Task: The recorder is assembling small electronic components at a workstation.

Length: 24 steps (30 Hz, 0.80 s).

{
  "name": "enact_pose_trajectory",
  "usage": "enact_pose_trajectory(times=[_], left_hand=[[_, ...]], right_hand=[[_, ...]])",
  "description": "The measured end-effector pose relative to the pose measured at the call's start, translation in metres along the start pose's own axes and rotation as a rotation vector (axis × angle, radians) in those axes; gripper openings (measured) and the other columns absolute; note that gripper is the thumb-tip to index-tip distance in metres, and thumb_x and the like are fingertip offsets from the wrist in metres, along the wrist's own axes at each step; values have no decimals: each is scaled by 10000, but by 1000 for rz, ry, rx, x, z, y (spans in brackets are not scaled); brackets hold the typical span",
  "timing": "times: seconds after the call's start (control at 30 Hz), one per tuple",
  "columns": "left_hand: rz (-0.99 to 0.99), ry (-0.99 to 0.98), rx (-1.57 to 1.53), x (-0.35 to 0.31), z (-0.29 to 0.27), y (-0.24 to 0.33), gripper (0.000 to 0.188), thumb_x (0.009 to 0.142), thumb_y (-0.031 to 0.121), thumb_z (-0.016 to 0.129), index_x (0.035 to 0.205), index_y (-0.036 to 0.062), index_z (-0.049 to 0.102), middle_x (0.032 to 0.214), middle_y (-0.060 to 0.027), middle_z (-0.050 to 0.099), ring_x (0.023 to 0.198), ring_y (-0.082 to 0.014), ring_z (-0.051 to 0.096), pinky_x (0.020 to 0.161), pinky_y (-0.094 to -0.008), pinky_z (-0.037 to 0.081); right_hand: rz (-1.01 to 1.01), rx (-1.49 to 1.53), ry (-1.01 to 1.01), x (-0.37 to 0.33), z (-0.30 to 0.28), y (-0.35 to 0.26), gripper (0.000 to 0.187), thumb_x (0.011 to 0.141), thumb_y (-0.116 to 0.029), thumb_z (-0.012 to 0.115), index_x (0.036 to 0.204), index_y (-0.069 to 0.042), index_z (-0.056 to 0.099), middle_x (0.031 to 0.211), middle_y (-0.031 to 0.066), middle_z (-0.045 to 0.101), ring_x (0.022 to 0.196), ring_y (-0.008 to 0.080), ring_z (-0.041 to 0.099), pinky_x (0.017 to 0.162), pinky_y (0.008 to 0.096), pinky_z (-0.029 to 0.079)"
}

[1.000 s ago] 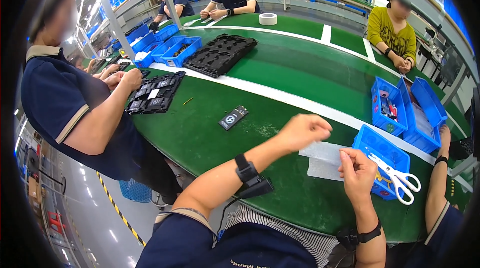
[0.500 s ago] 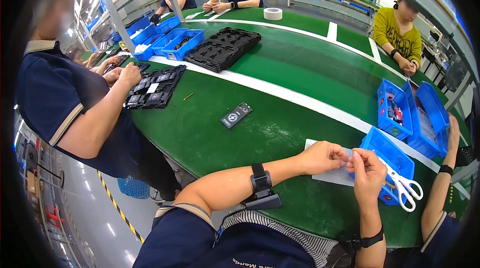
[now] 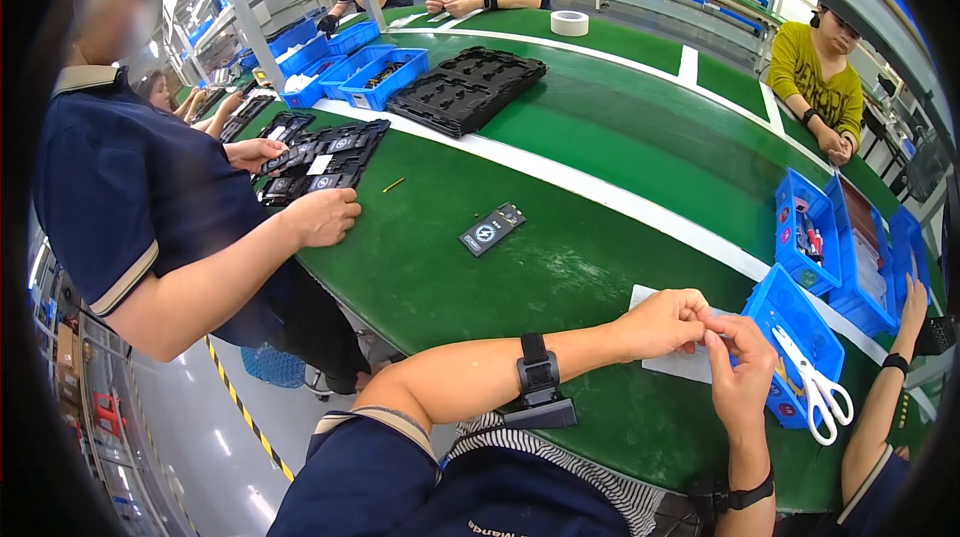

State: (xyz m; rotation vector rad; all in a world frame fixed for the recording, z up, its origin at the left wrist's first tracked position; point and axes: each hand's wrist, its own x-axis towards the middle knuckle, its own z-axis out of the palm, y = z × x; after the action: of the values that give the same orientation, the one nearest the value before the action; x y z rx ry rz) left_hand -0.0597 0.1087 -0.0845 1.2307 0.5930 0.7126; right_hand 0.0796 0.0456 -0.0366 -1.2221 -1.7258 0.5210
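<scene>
My left hand (image 3: 664,325) and my right hand (image 3: 741,362) meet above a pale sheet (image 3: 690,363) on the green table. Both have thumb and fingers pinched together, fingertips touching or nearly so. Whatever sits between them is too small to make out. White-handled scissors (image 3: 822,392) lie against a blue bin (image 3: 782,302) just right of my right hand. Further off, ahead and to the left of my hands, lies a flat dark rectangular module (image 3: 492,229) with a round light emblem.
A thin yellowish strip (image 3: 394,185) lies on the table. At left, a co-worker (image 3: 130,197) handles dark modules in a black tray (image 3: 330,165). An empty-looking black tray (image 3: 470,92), a tape roll (image 3: 569,24) and blue bins (image 3: 808,229) stand farther off. Another person's arm (image 3: 893,387) reaches in at right.
The view has shifted slightly, moving the scene rightward. My fingertips have come closer together. The co-worker at left has brought one hand down beside the tray, toward the table's near edge.
</scene>
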Motion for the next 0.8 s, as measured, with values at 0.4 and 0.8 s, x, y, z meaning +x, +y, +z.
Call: enact_pose_trajectory(times=[0.4,0.8], left_hand=[[44,7,-111,1,0,-1,67,848,72,560,862,31,508,717,-11,575,617,-47,514,552,-193,424],[145,24,-121,2,0,-3,122,835,88,591,922,35,524,769,-42,607,671,-84,567,608,-238,475]], right_hand=[[-52,-43,-17,-1,5,-1,141,737,64,589,874,36,606,906,143,598,794,212,602,640,280,518],[-32,-11,16,-5,-5,-5,152,766,19,585,913,10,622,941,129,599,837,205,591,669,266,493]])
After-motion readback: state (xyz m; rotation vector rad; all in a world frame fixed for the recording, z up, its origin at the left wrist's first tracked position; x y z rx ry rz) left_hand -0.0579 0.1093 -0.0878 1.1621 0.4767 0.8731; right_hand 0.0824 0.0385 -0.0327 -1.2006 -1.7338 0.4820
